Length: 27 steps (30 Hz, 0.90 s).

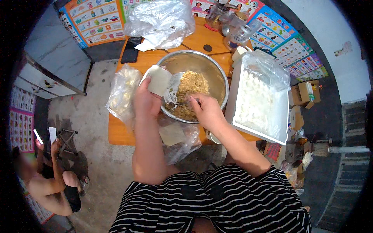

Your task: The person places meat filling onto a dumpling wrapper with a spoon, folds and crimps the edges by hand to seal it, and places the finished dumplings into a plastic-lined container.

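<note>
My left hand [147, 97] holds a flat, pale dough wrapper [157, 80] over the left rim of a large stainless steel bowl [215, 72]. Inside the bowl lies a mound of yellowish-brown minced filling [192, 83]. My right hand [205, 109] grips the handle of a small metal utensil [182, 103], whose tip is low at the bowl's left side; its exact kind is unclear. More pale wrappers [172, 134] lie in a clear plastic bag at the table's front edge. At the right, a white plastic tray [236, 99] holds many whitish pieces, partly under plastic film.
Left of the bowl lies a plastic bag with pale contents [123, 96], behind it a black phone [129, 55]. Glass jars [237, 36] and a crumpled plastic bag [160, 23] stand at the back. A cup [213, 137] is at the front edge. Another person [49, 189] sits far left.
</note>
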{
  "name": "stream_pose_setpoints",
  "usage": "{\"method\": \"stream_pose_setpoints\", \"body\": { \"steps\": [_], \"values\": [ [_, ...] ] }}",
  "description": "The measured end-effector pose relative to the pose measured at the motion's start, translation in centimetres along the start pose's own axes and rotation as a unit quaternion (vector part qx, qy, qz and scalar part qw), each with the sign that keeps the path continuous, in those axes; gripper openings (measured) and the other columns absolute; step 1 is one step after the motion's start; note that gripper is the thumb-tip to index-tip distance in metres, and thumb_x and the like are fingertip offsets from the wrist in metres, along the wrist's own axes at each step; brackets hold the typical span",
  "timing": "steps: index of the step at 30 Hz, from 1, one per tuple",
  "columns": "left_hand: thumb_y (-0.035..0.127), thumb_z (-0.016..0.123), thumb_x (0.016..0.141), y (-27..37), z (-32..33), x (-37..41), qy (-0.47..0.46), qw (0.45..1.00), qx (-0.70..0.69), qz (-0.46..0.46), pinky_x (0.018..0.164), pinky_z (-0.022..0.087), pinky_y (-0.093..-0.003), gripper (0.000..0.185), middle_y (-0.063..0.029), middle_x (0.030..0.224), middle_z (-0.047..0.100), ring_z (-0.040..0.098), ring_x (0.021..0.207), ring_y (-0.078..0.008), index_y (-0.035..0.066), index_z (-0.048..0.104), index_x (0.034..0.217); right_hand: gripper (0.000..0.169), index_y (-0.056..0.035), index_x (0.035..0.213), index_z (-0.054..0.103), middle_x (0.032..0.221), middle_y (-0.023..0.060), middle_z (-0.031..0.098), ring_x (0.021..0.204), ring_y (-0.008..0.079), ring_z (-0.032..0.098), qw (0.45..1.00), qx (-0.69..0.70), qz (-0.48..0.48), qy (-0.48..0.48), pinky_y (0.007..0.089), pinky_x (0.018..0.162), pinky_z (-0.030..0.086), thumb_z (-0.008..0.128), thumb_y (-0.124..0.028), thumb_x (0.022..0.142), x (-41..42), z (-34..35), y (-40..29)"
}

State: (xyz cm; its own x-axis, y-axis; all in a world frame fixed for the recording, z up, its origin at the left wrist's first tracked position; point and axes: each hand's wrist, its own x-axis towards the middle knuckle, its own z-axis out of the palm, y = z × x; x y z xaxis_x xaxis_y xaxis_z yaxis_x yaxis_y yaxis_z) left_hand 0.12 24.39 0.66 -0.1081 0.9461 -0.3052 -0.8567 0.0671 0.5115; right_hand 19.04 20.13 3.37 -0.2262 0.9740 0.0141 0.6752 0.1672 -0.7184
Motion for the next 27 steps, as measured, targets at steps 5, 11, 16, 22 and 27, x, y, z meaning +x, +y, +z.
{"method": "stream_pose_setpoints", "body": {
  "steps": [5,11,16,22,27],
  "values": [
    [0.017,0.035,0.100,-0.1,0.5,-0.5,0.055,0.998,-0.009,0.005,0.104,0.044,-0.0435,0.041,-0.0188,0.129,0.056,0.055,0.120,-0.0298,-0.007,0.045,0.132,0.026,-0.0002,0.102,0.067,0.079,0.0079,0.068,0.071,0.0135,0.060,0.994,0.087,0.060,0.005,0.0295,0.067,0.048,0.052,-0.021,0.099,-0.6,0.7,0.9],
    [0.018,0.034,0.100,0.0,-0.2,-0.2,0.018,1.000,-0.007,0.020,0.105,0.043,-0.0431,0.042,-0.0183,0.131,0.055,0.054,0.121,-0.0301,-0.006,0.043,0.134,0.028,-0.0028,0.107,0.069,0.077,0.0002,0.065,0.071,0.0063,0.054,0.978,0.190,0.085,-0.012,0.0232,0.068,0.046,0.051,-0.024,0.101,-1.1,0.3,0.3],
    [0.020,0.032,0.101,0.4,0.2,-0.5,-0.030,0.999,-0.025,0.025,0.107,0.041,-0.0415,0.043,-0.0178,0.133,0.054,0.052,0.124,-0.0295,-0.005,0.041,0.135,0.030,-0.0024,0.108,0.069,0.075,-0.0024,0.061,0.067,0.0049,0.051,0.936,0.324,0.138,-0.007,0.0202,0.063,0.043,0.052,-0.026,0.101,-1.7,-0.9,1.9],
    [0.023,0.033,0.102,0.8,-0.1,-0.4,-0.061,0.993,-0.039,0.096,0.109,0.037,-0.0429,0.045,-0.0189,0.136,0.051,0.048,0.128,-0.0306,-0.006,0.039,0.136,0.034,0.0039,0.108,0.063,0.073,0.0002,0.056,0.062,0.0088,0.049,0.796,0.550,0.252,0.015,0.0218,0.054,0.039,0.049,-0.027,0.101,-0.5,-3.2,3.1],
    [0.020,0.030,0.102,0.9,-0.7,-0.3,-0.066,0.990,-0.048,0.112,0.107,0.039,-0.0403,0.044,-0.0165,0.135,0.052,0.049,0.126,-0.0287,-0.005,0.040,0.136,0.032,0.0020,0.102,0.066,0.072,0.0060,0.061,0.063,0.0141,0.056,0.912,0.365,0.173,0.075,0.0292,0.057,0.045,0.049,-0.025,0.100,3.8,-2.4,5.1]
  ]
}}
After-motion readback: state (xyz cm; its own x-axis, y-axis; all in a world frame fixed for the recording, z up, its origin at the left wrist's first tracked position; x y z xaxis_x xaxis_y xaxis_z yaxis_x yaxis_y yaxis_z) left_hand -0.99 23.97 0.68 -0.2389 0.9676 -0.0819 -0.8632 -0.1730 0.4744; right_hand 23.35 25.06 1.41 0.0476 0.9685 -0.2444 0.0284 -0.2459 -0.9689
